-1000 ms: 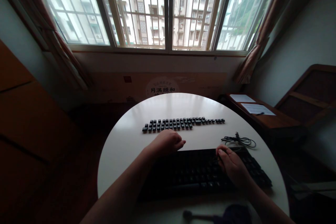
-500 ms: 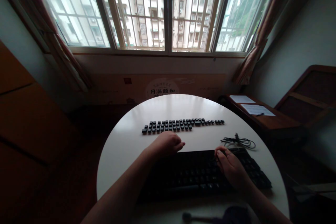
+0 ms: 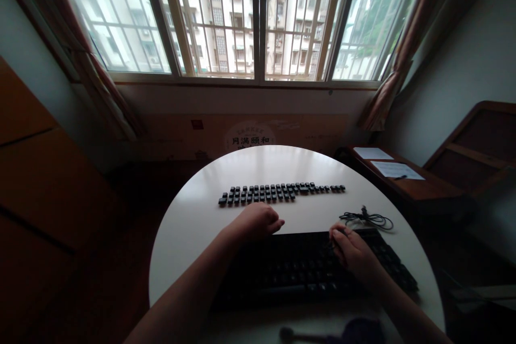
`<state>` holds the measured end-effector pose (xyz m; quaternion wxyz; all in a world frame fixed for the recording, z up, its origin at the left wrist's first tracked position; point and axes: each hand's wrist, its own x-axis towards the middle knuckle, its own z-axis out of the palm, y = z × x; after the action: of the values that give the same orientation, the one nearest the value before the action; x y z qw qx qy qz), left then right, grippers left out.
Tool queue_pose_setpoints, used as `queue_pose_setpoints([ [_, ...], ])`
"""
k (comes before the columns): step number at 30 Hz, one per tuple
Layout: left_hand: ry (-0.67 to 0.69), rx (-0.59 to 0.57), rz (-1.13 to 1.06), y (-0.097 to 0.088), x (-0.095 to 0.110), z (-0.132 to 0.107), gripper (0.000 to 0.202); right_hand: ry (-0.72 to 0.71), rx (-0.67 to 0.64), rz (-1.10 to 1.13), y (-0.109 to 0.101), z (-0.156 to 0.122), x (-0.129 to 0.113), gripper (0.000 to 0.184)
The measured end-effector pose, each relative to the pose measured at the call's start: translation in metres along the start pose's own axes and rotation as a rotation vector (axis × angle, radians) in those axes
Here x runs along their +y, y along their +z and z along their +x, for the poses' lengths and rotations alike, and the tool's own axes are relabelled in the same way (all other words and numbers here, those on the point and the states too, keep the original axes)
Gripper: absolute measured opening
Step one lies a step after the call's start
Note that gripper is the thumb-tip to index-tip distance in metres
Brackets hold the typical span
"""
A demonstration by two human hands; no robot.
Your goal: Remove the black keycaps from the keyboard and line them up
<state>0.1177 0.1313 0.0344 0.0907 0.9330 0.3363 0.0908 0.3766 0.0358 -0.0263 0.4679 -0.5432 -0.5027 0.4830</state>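
Note:
A black keyboard (image 3: pixel 298 269) lies on the round white table (image 3: pixel 189 226) in front of me. My left hand (image 3: pixel 256 221) rests at the keyboard's far left edge with its fingers curled in; what they hold, if anything, is hidden. My right hand (image 3: pixel 352 252) lies on the right part of the keyboard, fingers bent and pressed on the keys near its top edge. Rows of loose black keycaps (image 3: pixel 278 192) are laid out on the table beyond the hands. A coiled black cable (image 3: pixel 368 219) lies just past my right hand.
A dark tool with a purple part (image 3: pixel 338 330) sits at the table's near edge. A wooden side table with papers (image 3: pixel 387 167) stands to the right. A cardboard box (image 3: pixel 250 134) leans under the window. A wooden cabinet (image 3: pixel 40 183) fills the left.
The hands have hardly moved; my right hand has shifted a little toward the keyboard's top edge. The view has drifted slightly.

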Motion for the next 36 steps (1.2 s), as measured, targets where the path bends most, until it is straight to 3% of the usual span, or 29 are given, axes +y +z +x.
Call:
queue_pose_setpoints([
  [5, -0.002, 0.000, 0.016, 0.001, -0.001, 0.000, 0.042, -0.031, -0.028, 0.011, 0.000, -0.006, 0.005, 0.029],
  [18, -0.016, -0.055, 0.022, -0.001, 0.001, 0.000, 0.042, -0.310, 0.052, -0.504, 0.002, -0.023, -0.002, 0.026],
  [26, -0.017, -0.054, 0.041, 0.000, 0.000, 0.001, 0.042, -0.139, 0.011, -0.094, -0.001, -0.015, 0.018, 0.031],
  [33, -0.026, -0.054, -0.002, -0.001, -0.001, 0.000, 0.044, -0.008, 0.234, 0.256, -0.002, -0.015, 0.003, 0.031],
  [36, -0.012, -0.053, 0.012, -0.003, 0.001, -0.001, 0.042, -0.030, 0.207, 0.223, -0.001, -0.016, 0.004, 0.032],
])
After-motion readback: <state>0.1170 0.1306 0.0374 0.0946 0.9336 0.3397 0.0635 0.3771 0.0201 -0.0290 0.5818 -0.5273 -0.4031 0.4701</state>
